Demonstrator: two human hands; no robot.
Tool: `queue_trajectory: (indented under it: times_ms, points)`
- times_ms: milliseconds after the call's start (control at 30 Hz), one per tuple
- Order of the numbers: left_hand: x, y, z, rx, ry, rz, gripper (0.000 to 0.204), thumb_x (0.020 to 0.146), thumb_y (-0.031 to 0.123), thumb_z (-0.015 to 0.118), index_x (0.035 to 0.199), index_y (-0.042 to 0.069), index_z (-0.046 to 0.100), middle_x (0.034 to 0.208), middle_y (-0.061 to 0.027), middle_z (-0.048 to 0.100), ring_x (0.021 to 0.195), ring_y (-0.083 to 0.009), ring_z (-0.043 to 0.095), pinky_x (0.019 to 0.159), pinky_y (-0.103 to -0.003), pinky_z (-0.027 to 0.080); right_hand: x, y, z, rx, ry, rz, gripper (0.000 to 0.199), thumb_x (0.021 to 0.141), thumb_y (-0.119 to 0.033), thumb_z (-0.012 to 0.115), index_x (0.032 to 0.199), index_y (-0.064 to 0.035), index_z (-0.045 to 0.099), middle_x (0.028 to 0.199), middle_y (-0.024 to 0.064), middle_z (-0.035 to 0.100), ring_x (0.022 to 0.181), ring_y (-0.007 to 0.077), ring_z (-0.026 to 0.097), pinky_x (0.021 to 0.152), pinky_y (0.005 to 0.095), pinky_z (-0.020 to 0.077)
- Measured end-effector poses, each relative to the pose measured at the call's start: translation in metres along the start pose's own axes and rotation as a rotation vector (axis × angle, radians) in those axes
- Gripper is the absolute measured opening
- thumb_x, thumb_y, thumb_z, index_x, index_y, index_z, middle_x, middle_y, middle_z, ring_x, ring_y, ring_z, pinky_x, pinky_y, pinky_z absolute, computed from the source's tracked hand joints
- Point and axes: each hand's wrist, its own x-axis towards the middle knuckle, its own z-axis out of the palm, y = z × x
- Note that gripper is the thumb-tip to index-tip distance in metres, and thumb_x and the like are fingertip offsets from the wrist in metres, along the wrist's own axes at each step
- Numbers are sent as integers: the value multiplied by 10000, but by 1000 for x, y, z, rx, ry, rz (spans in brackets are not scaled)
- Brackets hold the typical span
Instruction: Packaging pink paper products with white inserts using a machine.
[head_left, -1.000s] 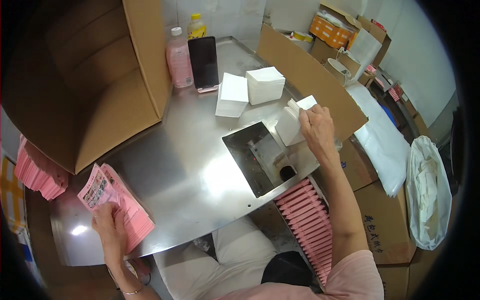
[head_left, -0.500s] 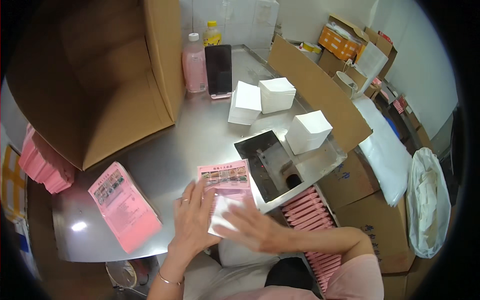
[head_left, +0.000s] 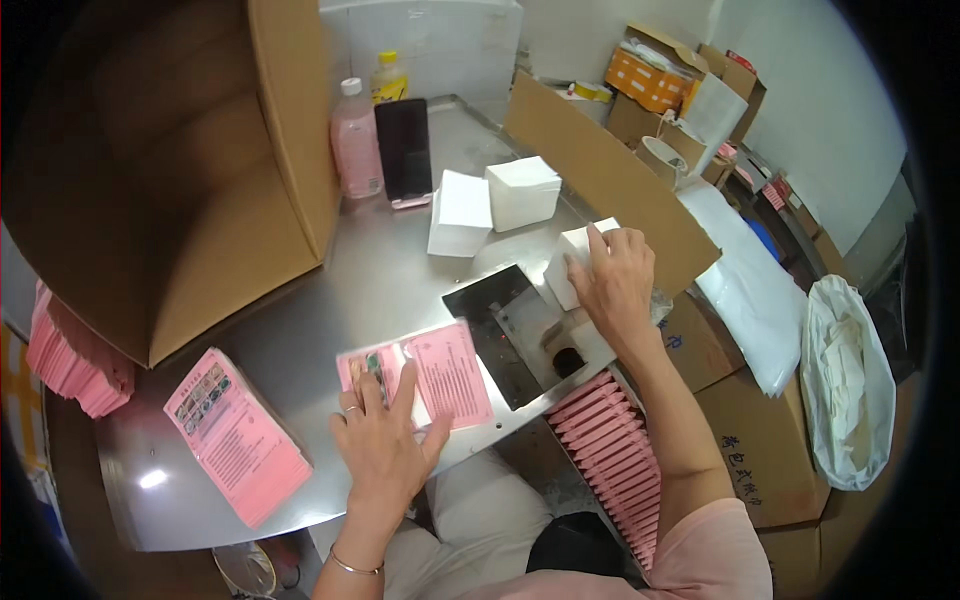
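A pink printed paper wrapper [head_left: 455, 375] lies on the metal table in front of me, a white strip showing across its middle. My left hand [head_left: 385, 445] rests on its left part with fingers spread, covering some of the food pictures. Reaching out to the right, my right hand [head_left: 622, 290] has its curled fingers and thumb at the top of a stack of white napkins [head_left: 562, 268]. It hides much of that stack. To my left lies a thick pile of pink printed wrappers [head_left: 240, 440].
Two more white napkin stacks [head_left: 462, 215] stand farther back near a dark phone [head_left: 404, 150] and bottles [head_left: 356, 140]. A black-edged recess [head_left: 520, 335] sits in the tabletop. A large open carton [head_left: 220, 240] occupies the left. Pink packets [head_left: 605, 425] line a box below the table's right edge.
My right hand has left the wrapper and moved up and right to the napkin stack. The wrapper now lies turned sideways, and the white napkin over it shows only as a strip.
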Motion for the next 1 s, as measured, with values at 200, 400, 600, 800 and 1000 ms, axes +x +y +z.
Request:
queue_trajectory:
  times_ms: [200, 400, 600, 800, 1000]
  points:
    - [8, 1, -6, 170, 122, 190, 643, 754, 578, 725, 1130, 68, 619, 1168, -195, 529, 994, -351, 512, 775, -466, 388, -21, 37, 26, 230, -304, 221, 179, 851, -177, 664, 860, -2, 701, 923, 162, 599, 890, 318, 556, 772, 471, 442]
    - [5, -8, 7, 48, 6, 188, 540, 793, 431, 726, 1112, 13, 605, 1063, -168, 549, 920, -333, 561, 688, -437, 448, -28, 40, 27, 335, -178, 258, 232, 803, -49, 633, 1021, 0, 696, 999, 198, 628, 935, 369, 589, 850, 477, 471]
    - [-6, -5, -7, -207, -60, 351, 538, 763, 296, 721, 1196, 5, 588, 1020, -178, 554, 850, -334, 570, 685, -435, 461, -64, -61, -7, 713, -62, -319, 563, 761, 1, 589, 1320, 15, 523, 1284, 247, 567, 1173, 452, 558, 1055, 547, 412]
    - [-2, 5, -9, -253, -45, 273, 829, 694, 249, 780, 1420, 39, 439, 1005, -223, 510, 893, -391, 529, 768, -434, 449, -83, -129, 5, 725, -460, -408, 373, 877, -105, 561, 1247, -53, 555, 1127, 223, 572, 1105, 418, 559, 1062, 692, 294]
    - [-11, -9, -40, -269, -99, 166, 658, 784, 119, 703, 1403, 45, 492, 951, -116, 554, 884, -314, 554, 751, -437, 437, -76, -85, 61, 782, -437, -136, 188, 872, -94, 569, 1040, -20, 607, 969, 186, 621, 947, 396, 600, 937, 584, 449]
